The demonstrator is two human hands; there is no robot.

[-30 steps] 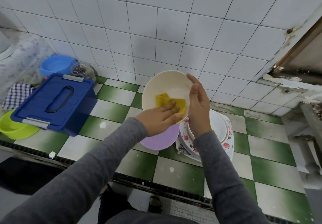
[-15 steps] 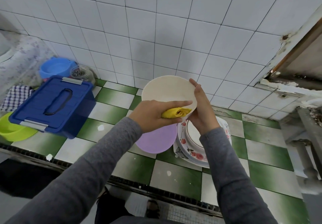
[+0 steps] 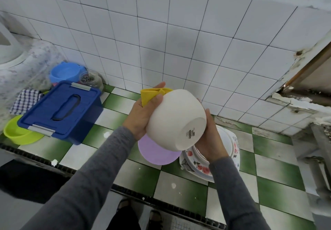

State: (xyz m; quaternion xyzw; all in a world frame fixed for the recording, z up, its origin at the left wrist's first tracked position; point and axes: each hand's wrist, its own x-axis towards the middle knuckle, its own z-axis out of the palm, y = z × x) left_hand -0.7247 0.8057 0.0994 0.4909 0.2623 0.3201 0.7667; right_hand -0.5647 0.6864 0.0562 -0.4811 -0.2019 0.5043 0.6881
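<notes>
A white bowl is held above the counter, tipped so its base faces me and its mouth faces the wall. My left hand cups its left side and pinches a folded yellow cloth against the rim. My right hand supports the bowl from the right and below, its fingers hidden behind the bowl.
Below the bowl lie a purple plate and a stack of flowered plates on the green and white tiled counter. At left stand a blue lidded box, a lime bowl, a blue bowl, a jar and a checked cloth.
The bowl has been turned over from mouth towards me to base towards me. The cloth moved from inside the bowl to its far left rim.
</notes>
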